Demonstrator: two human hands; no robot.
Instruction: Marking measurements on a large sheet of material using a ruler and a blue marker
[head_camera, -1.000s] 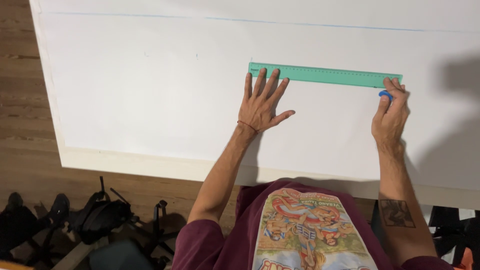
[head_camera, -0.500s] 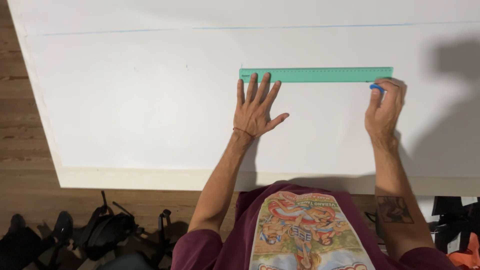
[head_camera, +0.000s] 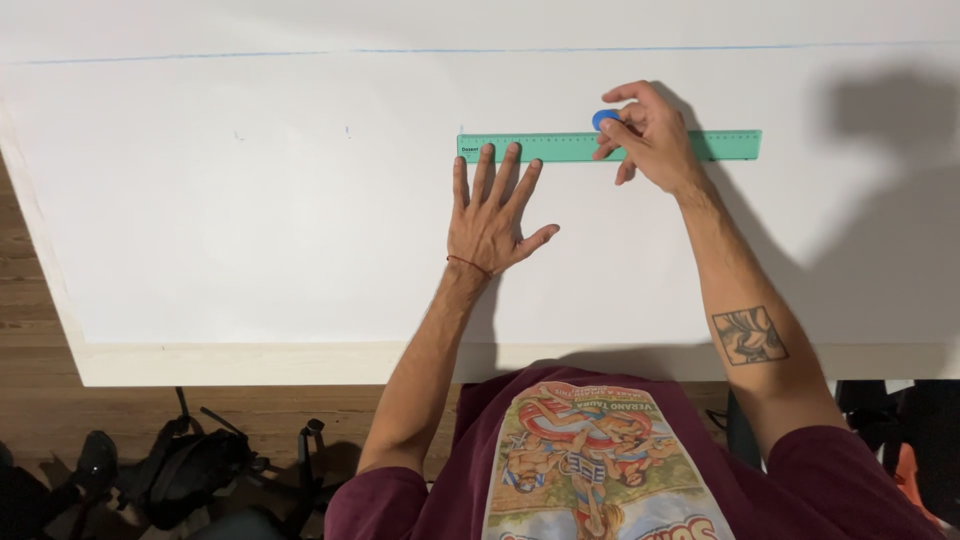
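Note:
A long green ruler (head_camera: 540, 146) lies flat across a big white sheet (head_camera: 250, 230) on the table. My left hand (head_camera: 492, 215) is spread flat on the sheet, its fingertips pressing the ruler's lower edge near the left end. My right hand (head_camera: 650, 135) rests over the ruler's middle and pinches a small round blue chalk piece (head_camera: 604, 118) against the ruler's upper edge. A thin blue line (head_camera: 420, 50) runs across the sheet farther up.
The white table's front edge (head_camera: 250, 363) runs along the bottom, with wooden floor (head_camera: 30, 400) beyond its left side. Black bags and straps (head_camera: 180, 465) lie on the floor below the table. A dark shadow falls on the sheet at the upper right.
My right hand has slid left along the ruler with the blue chalk, from the right end to about the middle. My left hand still presses the ruler's left end.

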